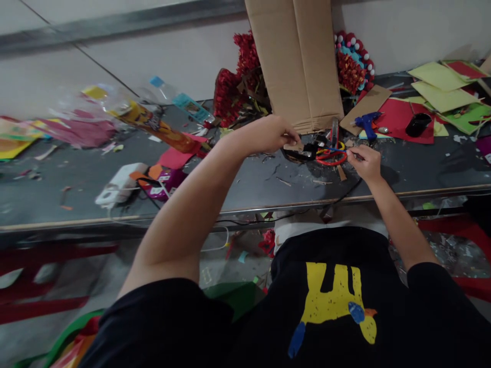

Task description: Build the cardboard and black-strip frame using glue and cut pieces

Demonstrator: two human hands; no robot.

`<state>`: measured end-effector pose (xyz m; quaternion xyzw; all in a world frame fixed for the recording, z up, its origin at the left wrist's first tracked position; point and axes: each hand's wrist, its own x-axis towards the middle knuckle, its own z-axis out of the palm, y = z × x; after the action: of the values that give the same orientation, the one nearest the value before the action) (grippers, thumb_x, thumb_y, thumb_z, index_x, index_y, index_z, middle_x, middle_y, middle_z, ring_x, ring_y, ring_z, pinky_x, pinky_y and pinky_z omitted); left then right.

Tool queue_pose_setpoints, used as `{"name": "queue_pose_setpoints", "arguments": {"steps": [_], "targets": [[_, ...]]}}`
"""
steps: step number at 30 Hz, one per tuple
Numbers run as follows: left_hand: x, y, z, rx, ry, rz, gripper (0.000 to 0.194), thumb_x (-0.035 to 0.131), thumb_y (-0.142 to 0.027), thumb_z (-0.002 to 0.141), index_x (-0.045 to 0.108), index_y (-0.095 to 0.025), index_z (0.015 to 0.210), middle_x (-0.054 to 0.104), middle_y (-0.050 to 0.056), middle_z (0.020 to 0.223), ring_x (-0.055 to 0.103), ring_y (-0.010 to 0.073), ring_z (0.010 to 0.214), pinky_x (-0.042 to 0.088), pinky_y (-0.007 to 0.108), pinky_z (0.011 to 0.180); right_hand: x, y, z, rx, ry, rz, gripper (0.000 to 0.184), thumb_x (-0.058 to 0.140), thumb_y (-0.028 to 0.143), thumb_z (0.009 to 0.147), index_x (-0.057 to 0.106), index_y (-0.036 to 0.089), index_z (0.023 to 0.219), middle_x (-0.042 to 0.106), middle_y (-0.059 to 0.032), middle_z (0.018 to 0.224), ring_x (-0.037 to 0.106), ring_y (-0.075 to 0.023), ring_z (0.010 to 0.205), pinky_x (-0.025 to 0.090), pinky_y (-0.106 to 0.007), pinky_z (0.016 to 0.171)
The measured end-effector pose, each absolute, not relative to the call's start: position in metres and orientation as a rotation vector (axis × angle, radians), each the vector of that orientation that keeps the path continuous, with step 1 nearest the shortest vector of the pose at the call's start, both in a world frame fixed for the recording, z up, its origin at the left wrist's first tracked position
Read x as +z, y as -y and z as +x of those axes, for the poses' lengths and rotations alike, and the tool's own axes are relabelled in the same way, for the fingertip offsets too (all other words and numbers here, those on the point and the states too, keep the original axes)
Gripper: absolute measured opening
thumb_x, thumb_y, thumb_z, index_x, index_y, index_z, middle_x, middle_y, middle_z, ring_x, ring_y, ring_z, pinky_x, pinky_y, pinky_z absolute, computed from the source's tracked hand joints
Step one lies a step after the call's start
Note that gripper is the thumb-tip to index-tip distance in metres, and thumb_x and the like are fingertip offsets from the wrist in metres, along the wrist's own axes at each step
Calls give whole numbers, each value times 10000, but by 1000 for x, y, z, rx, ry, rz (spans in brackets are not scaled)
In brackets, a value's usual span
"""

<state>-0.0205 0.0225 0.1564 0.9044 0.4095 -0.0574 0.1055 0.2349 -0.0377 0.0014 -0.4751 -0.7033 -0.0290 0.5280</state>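
Note:
My left hand (279, 134) reaches over the bench with its fingers bent down, pinching a small tan scrap of cardboard (294, 147). To its right, my right hand (365, 162) has thumb and forefinger pressed together; what lies between them is too small to make out. Red and yellow loops (331, 158), which look like scissor handles, lie between the two hands with dark items beside them. Just behind stands a tall sheet of brown cardboard (303, 66).
Left of the hands are a tilted orange drink bottle (153, 125), a clear bottle (190, 106) and a white power strip (121, 183). A blue glue gun (367, 124), red paper (408, 115) and yellow-green sheets (441, 87) lie right. Red decorations (230, 94) lean behind. A black cable crosses the bench edge.

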Motion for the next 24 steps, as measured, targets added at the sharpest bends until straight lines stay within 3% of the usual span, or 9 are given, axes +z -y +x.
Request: {"name": "queue_pose_setpoints", "arguments": {"steps": [9,24], "targets": [[159,-24,-30,-189,-1213,2611,405,438,-228,786,698,-151,1088,704,45,1041,602,170,977,396,264,920,0,38,236,-81,1679,-1166,289,490,362,878,686,197,744,618,-14,608,553,-116,557,430,-262,569],[161,-33,-42,-211,-1265,2621,436,444,-246,762,703,-118,1088,720,106,1005,625,166,869,424,266,822,1,39,237,-117,1644,-1166,280,498,348,863,669,195,703,608,-13,585,525,-115,521,415,-266,533]]}}
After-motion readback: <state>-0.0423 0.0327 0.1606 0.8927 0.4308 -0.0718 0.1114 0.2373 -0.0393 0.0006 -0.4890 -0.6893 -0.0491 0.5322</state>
